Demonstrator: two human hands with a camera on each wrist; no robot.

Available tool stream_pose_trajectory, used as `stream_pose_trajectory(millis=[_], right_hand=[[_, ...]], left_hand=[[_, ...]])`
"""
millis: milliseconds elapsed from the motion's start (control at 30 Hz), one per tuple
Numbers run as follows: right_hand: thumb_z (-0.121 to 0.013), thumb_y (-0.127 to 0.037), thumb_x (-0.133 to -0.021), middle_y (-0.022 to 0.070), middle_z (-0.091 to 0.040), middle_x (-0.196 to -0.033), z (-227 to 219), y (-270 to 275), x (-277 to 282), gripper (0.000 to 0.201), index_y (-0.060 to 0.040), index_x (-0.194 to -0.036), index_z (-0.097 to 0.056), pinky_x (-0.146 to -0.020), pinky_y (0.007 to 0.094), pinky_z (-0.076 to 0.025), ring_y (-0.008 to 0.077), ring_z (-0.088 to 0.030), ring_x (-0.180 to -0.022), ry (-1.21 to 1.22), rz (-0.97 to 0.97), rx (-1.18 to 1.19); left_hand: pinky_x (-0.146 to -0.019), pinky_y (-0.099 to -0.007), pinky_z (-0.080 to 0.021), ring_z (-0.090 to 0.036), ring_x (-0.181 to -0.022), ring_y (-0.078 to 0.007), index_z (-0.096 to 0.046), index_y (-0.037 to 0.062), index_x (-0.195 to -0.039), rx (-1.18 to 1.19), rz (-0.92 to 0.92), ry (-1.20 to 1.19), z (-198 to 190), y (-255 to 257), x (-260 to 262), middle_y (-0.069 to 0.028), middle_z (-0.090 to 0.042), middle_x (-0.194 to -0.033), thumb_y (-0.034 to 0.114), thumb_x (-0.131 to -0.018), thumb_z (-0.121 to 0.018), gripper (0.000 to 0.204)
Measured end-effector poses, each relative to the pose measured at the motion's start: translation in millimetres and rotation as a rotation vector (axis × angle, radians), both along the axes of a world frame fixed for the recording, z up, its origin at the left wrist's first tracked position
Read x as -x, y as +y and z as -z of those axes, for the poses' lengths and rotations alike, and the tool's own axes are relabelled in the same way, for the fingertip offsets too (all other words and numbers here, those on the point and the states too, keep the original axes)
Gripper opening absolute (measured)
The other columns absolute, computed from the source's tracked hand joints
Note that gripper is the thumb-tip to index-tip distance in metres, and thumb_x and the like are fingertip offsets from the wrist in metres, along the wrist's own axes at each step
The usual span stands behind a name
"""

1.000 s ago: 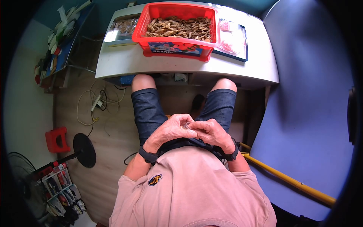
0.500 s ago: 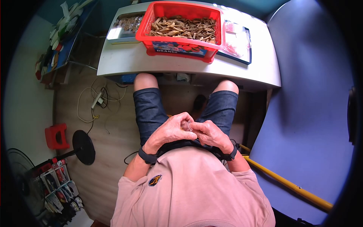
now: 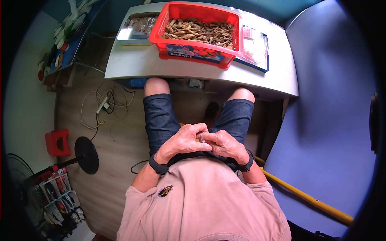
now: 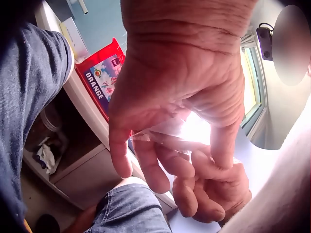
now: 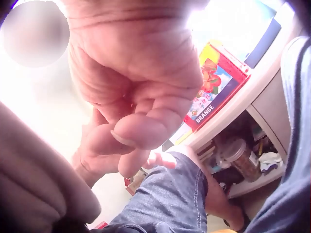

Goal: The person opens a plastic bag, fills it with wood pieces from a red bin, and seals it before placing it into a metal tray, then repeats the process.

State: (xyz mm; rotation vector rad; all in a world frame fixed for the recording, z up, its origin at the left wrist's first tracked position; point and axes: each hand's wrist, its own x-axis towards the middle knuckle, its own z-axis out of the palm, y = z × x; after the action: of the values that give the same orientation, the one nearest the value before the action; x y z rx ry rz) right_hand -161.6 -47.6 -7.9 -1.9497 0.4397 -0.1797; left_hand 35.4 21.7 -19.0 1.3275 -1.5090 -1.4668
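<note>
A small piece of clear, thin plastic (image 3: 202, 137) is held between both hands above the lap. My left hand (image 3: 185, 138) curves round it, thumb on the near side and fingers beyond. Its glossy film (image 4: 167, 130) shows under the palm in the left wrist view. My right hand (image 3: 224, 143) pinches its edge, thumb and forefinger meeting close to the left fingertips. From the right wrist view, the right hand's (image 5: 138, 97) curled fingers hide most of the plastic. Whether it is a bag or a sheet I cannot tell.
Ahead, a red basket (image 3: 199, 61) full of dried brown pieces stands on a white table (image 3: 132, 64). Trays of packets, one at the left (image 3: 138, 41) and one at the right (image 3: 257, 64), flank it. Left on the floor are cables, a red stool (image 3: 58, 142) and a fan base (image 3: 86, 154).
The gap between my left thumb and fingers has narrowed, and the right fingers have moved in closer to the left hand. The head view has shifted slightly, carrying the basket rightward in frame.
</note>
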Motion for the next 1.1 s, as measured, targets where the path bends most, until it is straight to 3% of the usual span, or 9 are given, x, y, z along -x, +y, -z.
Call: stream_pose_trajectory(millis=[133,333,567,633,667,767,933,1033,1100], right_hand=[[-0.065,-0.004,-0.086,0.0215,-0.065,-0.077,-6,-2,-3,0.024,-0.0032,-0.11,-0.064,-0.061,0.0436,-0.051,0.0414,-0.064,-0.069,0.008,-0.02,0.038],[-0.067,-0.002,-0.085,0.0215,-0.067,-0.08,-8,-11,-9,0.023,-0.0022,-0.107,-0.067,-0.062,0.0414,-0.053,0.0408,-0.066,-0.071,-0.11,0.044,0.053],[-0.067,-0.001,-0.084,0.0217,-0.066,-0.08,-21,-27,-21,0.024,-0.003,-0.108,-0.066,-0.061,0.0412,-0.052,0.0403,-0.065,-0.069,0.018,-0.013,0.126],[-0.067,0.002,-0.084,0.0181,-0.066,-0.076,-40,-33,-27,0.028,-0.0031,-0.111,-0.066,-0.059,0.0383,-0.051,0.0352,-0.065,-0.064,0.053,0.036,0.041],[-0.067,0.002,-0.084,0.0181,-0.066,-0.076,-43,-37,-27,0.028,-0.0031,-0.111,-0.066,-0.059,0.0383,-0.051,0.0352,-0.065,-0.064,0.052,0.037,0.052],[-0.066,0.007,-0.083,0.0096,-0.064,-0.073,-54,-53,-30,0.035,-0.0011,-0.118,-0.066,-0.058,0.0327,-0.05,0.0212,-0.064,-0.062,-0.048,0.102,0.019],[-0.061,0.014,-0.079,0.0084,-0.069,-0.081,-89,-102,-34,0.038,0.0,-0.113,-0.068,-0.062,0.0316,-0.054,0.0208,-0.067,-0.067,-0.085,0.051,0.253],[-0.057,0.017,-0.072,0.0114,-0.073,-0.086,-124,-135,-49,0.041,-0.0002,-0.107,-0.071,-0.061,0.0301,-0.057,0.0205,-0.071,-0.066,0.005,0.063,0.324],[-0.06,0.015,-0.076,0.0107,-0.073,-0.084,-141,-157,-61,0.034,-0.0003,-0.104,-0.072,-0.061,0.0302,-0.058,0.0197,-0.072,-0.067,0.015,0.072,0.412]], left_hand=[[-0.062,-0.0288,-0.048,-0.056,-0.068,-0.0099,-0.061,-0.001,-0.088,-0.06,0.008,0.021,-2,0,-3,-0.0056,-0.061,-0.072,0.023,-0.074,-0.085,0.036],[-0.061,-0.0285,-0.048,-0.054,-0.067,-0.0099,-0.06,-0.0005,-0.087,0.074,-0.056,0.093,7,-7,-9,-0.0042,-0.06,-0.073,0.022,-0.075,-0.085,0.035],[-0.066,-0.026,-0.048,-0.055,-0.073,-0.0086,-0.06,0.0016,-0.087,-0.038,-0.037,0.181,0,-24,-18,-0.0016,-0.059,-0.077,0.018,-0.075,-0.084,0.031],[-0.066,-0.0253,-0.047,-0.055,-0.073,-0.0083,-0.06,0.0022,-0.087,-0.032,-0.039,0.216,-1,-31,-26,-0.001,-0.059,-0.078,0.017,-0.075,-0.084,0.03],[-0.066,-0.025,-0.048,-0.056,-0.073,-0.0083,-0.061,0.0025,-0.088,0.036,-0.045,0.182,-3,-35,-30,-0.001,-0.059,-0.078,0.016,-0.076,-0.084,0.03],[-0.066,-0.0246,-0.048,-0.058,-0.074,-0.0082,-0.062,0.0034,-0.09,0.121,-0.069,0.181,-11,-49,-46,-0.001,-0.061,-0.079,0.016,-0.076,-0.084,0.029],[-0.068,-0.0276,-0.05,-0.059,-0.074,-0.0099,-0.062,0.0048,-0.09,0.272,-0.114,0.261,-26,-83,-71,-0.0017,-0.061,-0.078,0.02,-0.076,-0.086,0.032],[-0.065,-0.0235,-0.048,-0.06,-0.072,-0.007,-0.062,0.0069,-0.09,0.456,-0.182,0.286,-42,-112,-83,0.0008,-0.063,-0.077,0.014,-0.077,-0.087,0.029],[-0.065,-0.0237,-0.047,-0.06,-0.071,-0.007,-0.062,0.0068,-0.089,0.494,-0.218,0.331,-56,-131,-88,0.0004,-0.063,-0.077,0.014,-0.078,-0.087,0.029]])
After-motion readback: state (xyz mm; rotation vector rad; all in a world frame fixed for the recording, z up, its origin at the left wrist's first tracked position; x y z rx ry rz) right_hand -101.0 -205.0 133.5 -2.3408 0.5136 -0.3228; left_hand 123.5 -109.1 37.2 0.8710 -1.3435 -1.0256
